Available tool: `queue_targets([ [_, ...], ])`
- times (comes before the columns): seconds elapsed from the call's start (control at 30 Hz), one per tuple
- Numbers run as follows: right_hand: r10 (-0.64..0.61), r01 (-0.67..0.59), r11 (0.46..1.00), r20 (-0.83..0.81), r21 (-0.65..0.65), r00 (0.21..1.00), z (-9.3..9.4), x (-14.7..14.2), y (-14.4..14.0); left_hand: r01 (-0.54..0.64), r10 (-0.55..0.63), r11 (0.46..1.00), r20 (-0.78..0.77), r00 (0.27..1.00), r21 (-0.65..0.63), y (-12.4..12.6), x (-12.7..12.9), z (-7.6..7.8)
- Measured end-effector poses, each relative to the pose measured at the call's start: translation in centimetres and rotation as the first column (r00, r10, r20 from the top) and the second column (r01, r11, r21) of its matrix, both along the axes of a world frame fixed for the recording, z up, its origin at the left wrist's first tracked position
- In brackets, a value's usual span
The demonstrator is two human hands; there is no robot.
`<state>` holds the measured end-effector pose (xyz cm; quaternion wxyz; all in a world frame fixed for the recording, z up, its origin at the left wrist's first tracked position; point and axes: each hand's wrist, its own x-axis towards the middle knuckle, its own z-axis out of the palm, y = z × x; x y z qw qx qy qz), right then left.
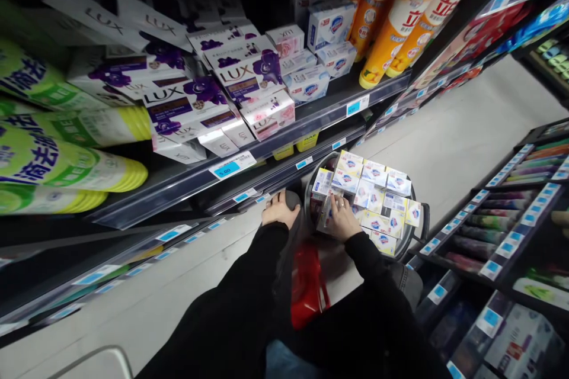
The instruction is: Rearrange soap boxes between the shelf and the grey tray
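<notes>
A round dark container (421,222) with a handle stands on the floor, filled with several rows of small white, yellow and blue Safeguard soap boxes (374,173). My right hand (344,222), wearing a ring, reaches over its near left side. Its fingers are bent around a soap box (326,211) at that edge, and the thumb is mostly hidden. Left of the container, my left hand (278,211) rests with fingers apart on a dark rounded shape (292,200) that looks like my knee. It holds nothing.
On the shelf (320,103) at left stand LUX soap boxes (186,100), Safeguard boxes (309,84), green bottles (66,154) and orange bottles (395,29). Another shelf (524,231) with packets closes in the right. A red object (306,287) lies below my hands.
</notes>
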<state>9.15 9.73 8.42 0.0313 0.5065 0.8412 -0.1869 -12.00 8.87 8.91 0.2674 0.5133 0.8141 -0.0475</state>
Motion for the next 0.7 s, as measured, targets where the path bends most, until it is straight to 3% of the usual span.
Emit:
queue_targets([
  [0.13,-0.006,0.006,1.0,0.04,-0.005,0.999,-1.4,0.0,0.2,0.008,-0.008,1.0,-0.003,1.0,-0.005,0.0,0.0,0.0],
  [0.4,0.041,-0.037,0.997,-0.062,0.063,0.997,-3.8,1.4,0.1,0.008,-0.008,1.0,-0.018,1.0,0.002,-0.1,0.2,0.2],
  [0.7,0.01,-0.004,0.996,-0.065,0.094,0.998,-4.3,1.2,0.0,0.012,-0.012,1.0,-0.016,1.0,0.004,0.0,0.0,0.0],
])
